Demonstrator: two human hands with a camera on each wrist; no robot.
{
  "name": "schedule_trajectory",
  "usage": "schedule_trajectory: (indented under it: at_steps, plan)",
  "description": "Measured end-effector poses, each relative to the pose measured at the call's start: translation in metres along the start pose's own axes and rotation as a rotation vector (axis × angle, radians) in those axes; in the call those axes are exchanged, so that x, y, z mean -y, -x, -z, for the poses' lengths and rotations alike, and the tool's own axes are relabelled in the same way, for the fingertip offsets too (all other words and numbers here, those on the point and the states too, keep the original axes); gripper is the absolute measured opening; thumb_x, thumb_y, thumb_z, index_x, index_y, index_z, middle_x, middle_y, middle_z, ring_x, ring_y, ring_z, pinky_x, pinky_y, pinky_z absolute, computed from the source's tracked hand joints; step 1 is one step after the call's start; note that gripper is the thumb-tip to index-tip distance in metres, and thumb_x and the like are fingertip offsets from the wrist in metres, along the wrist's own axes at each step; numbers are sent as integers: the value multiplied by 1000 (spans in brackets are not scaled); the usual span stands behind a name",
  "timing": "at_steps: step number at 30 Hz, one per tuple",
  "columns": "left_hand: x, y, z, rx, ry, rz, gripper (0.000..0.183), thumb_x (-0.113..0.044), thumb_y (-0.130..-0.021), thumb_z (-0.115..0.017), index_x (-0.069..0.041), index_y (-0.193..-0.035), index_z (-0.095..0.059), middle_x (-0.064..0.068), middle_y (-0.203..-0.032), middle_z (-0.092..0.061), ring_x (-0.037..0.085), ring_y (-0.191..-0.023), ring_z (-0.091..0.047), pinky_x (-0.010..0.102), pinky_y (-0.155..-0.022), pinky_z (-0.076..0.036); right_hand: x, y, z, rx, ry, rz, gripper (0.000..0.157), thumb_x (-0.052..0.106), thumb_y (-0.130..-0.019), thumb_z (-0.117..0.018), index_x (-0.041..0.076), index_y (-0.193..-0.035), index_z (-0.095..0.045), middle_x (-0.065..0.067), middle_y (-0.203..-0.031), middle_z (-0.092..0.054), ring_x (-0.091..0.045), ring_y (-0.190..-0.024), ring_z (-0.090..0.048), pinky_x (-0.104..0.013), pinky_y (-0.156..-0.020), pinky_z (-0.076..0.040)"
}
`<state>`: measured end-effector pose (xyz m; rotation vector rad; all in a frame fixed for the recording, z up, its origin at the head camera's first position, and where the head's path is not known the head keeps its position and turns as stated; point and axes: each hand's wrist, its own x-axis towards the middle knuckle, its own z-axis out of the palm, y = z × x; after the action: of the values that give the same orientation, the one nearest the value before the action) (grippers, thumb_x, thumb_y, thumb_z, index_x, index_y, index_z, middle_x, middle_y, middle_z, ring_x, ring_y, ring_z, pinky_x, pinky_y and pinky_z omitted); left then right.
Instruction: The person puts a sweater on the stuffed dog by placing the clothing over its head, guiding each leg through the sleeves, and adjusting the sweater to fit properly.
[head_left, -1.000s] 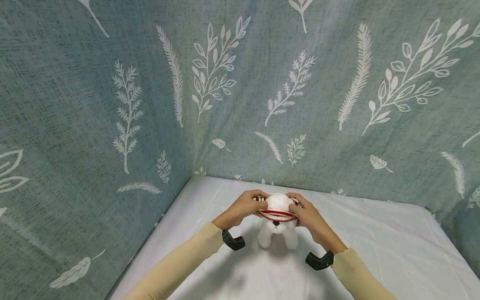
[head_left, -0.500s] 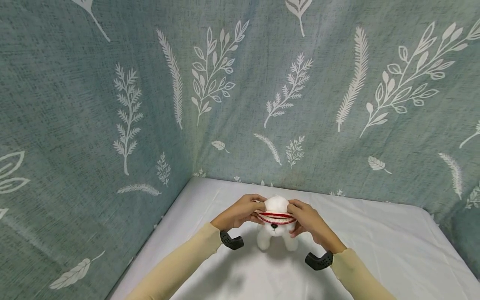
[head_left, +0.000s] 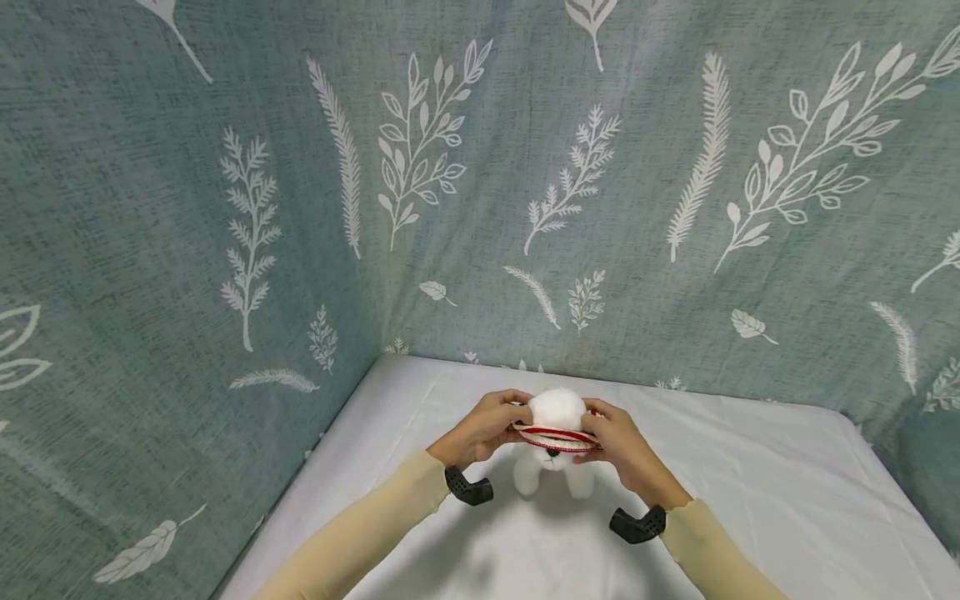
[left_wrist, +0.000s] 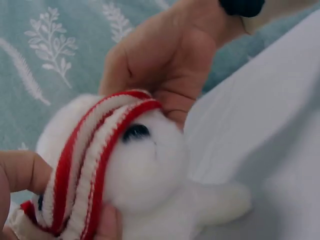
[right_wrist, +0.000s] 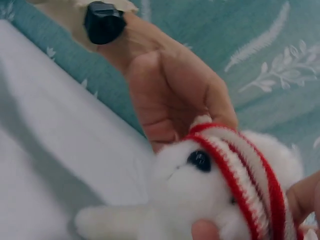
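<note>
Band, gripped by left hand and right hand (both partly hidden), obscures some of a plush toy.

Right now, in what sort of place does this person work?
Probably an indoor corner screened with fabric: leaf-patterned cloth rises behind and left of a white-covered surface, with a plush toy on it.

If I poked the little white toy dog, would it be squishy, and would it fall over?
The white plush dog probably feels soft and squishy, since its surface looks fuzzy. It could tip if poked up high, because its big round head sits above short, stubby legs.
</note>
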<state>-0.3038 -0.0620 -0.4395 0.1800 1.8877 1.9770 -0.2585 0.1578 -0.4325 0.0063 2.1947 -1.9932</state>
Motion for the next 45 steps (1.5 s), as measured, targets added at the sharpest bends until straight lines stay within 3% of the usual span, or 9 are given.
schedule_trajectory:
  at_steps: [4,7,14,24,29,34,40,45]
  plan:
    - [5,1,-1,-20,45,8,29,7,-78,-61,2,-106,-62,12,-98,-62,18,-77,-57,27,-64,-51,-3,4,3,69,-50,-21,49,17,-102,-47,4,-149,-45,-25,-127,-60,-29,-89,-69,-45,-75,-61]
    - [7,2,-2,-28,74,13,30,12,-74,-57,1,-102,-62,12,-97,-62,18,-76,-55,26,-62,-48,-4,5,2,75,-47,-20,52,13,-100,-47,4,-151,-44,-27,-130,-58,-30,-93,-69,-46,-76,-61]
    - [5,0,2,39,62,25,38,7,-82,-66,1,-119,-65,17,-111,-66,21,-87,-65,31,-76,-57,-9,2,5,8,-84,-35,52,8,-98,-47,-1,-150,-45,-29,-137,-53,-28,-101,-66,-42,-78,-60]
    - [9,-2,22,156,-4,7,45,7,-90,-67,-2,-134,-61,19,-120,-61,27,-101,-68,43,-87,-59,-13,2,11,188,-162,-30,60,15,-101,-52,3,-156,-31,-26,-137,-52,-25,-99,-65,-40,-84,-58]
    - [9,-4,27,241,-29,-29,47,5,-91,-69,-2,-137,-59,18,-122,-56,27,-105,-66,45,-90,-58,-13,3,17,248,-163,-40,65,16,-102,-54,5,-159,-25,-28,-143,-46,-28,-102,-66,-43,-86,-59]
    - [7,-4,26,297,-57,-52,50,-3,-93,-75,-6,-139,-58,16,-129,-59,28,-108,-66,44,-91,-57,-14,2,23,304,-137,-21,69,21,-104,-59,6,-161,-23,-26,-139,-49,-30,-102,-68,-44,-87,-58]
    - [2,-5,18,270,-165,-75,54,-12,-89,-82,-12,-139,-61,13,-129,-58,25,-108,-65,39,-90,-56,-14,-2,30,347,-61,-8,69,22,-103,-60,9,-161,-25,-23,-132,-56,-36,-101,-68,-45,-87,-58]
    - [3,-4,17,245,-174,-79,54,-12,-86,-84,-11,-136,-63,12,-128,-61,24,-108,-64,37,-93,-54,-14,-2,26,322,-115,-23,69,17,-103,-58,5,-162,-23,-25,-139,-52,-31,-101,-68,-44,-88,-58]
